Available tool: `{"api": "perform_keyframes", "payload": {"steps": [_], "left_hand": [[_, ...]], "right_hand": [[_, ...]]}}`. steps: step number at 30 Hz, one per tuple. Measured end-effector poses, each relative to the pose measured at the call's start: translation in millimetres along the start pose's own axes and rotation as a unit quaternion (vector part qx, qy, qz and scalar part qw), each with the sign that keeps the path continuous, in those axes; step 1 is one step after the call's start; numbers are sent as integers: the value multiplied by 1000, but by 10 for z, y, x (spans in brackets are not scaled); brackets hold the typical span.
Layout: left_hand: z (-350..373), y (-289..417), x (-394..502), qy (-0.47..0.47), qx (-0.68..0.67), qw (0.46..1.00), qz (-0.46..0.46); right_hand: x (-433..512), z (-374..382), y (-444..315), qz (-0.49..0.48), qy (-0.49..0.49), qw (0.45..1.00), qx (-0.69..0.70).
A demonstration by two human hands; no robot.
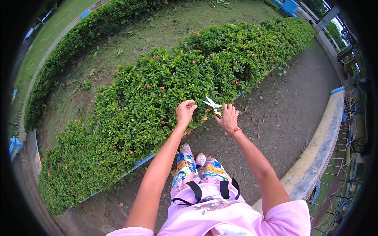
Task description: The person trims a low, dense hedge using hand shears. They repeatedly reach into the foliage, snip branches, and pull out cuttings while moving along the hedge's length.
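Observation:
A green hedge (165,85) with small red flowers runs diagonally before me. My right hand (228,118) grips pruning shears (213,105) with yellow and black handles, their blades parted and pointing up and left over the hedge's near edge. A red cord bracelet circles my right wrist. To the left of the shears, my left hand (186,112) is raised at the hedge's edge, its fingertips pinched together near the leaves; whether something small is between them I cannot tell.
A blue-painted curb (138,164) edges the hedge. Gravelly ground (265,118) lies under my feet and to the right, bounded by a low concrete wall (319,138) with metal railings beyond. A second hedge (62,59) stands past a strip of grass at the upper left.

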State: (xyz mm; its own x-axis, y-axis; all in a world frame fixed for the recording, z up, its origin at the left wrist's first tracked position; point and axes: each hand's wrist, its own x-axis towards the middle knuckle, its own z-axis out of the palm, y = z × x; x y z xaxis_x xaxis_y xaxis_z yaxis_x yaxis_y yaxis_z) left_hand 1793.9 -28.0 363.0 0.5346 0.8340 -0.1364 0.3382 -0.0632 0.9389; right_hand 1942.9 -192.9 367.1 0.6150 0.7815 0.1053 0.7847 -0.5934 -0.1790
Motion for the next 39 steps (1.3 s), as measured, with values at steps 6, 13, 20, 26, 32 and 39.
{"api": "perform_keyframes", "payload": {"steps": [6, 13, 20, 26, 32, 39], "left_hand": [[545, 75, 405, 18, 160, 972, 174], [658, 86, 553, -15, 127, 980, 150], [53, 87, 449, 105, -42, 989, 91], [-805, -152, 637, 2, 141, 990, 0], [-766, -13, 968, -148, 250, 953, 83], [-734, -29, 1137, -184, 255, 939, 136]], "right_hand": [[255, 130, -158, -27, 36, 999, 20], [420, 82, -129, -41, -47, 996, 58], [208, -216, -165, -49, -19, 994, 94], [175, -101, -802, -57, -39, 995, 66], [281, 43, -1086, -24, -12, 1000, -4], [225, 39, -1117, -19, -18, 1000, 15]]}}
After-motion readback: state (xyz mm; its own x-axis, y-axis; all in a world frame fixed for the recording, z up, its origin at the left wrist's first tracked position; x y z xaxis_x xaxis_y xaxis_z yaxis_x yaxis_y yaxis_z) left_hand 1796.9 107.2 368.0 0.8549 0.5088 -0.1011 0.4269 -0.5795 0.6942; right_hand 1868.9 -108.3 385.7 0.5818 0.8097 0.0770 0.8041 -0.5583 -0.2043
